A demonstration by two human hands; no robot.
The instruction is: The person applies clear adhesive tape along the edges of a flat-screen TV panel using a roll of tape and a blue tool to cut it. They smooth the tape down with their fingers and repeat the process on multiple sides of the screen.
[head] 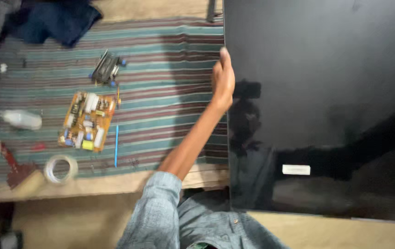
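Your left hand [222, 80] grips the left edge of the large black screen panel [319, 92], glossy, flat and rectangular, filling the right of the view. It lies over the striped cloth [160, 92] on the surface; your right hand is out of view.

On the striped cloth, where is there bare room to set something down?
Bare cloth lies between the yellow circuit board and the left hand gripping the large glossy black panel. Crowded at far left: white plastic bottle, clear tape roll, red tool, small black component.
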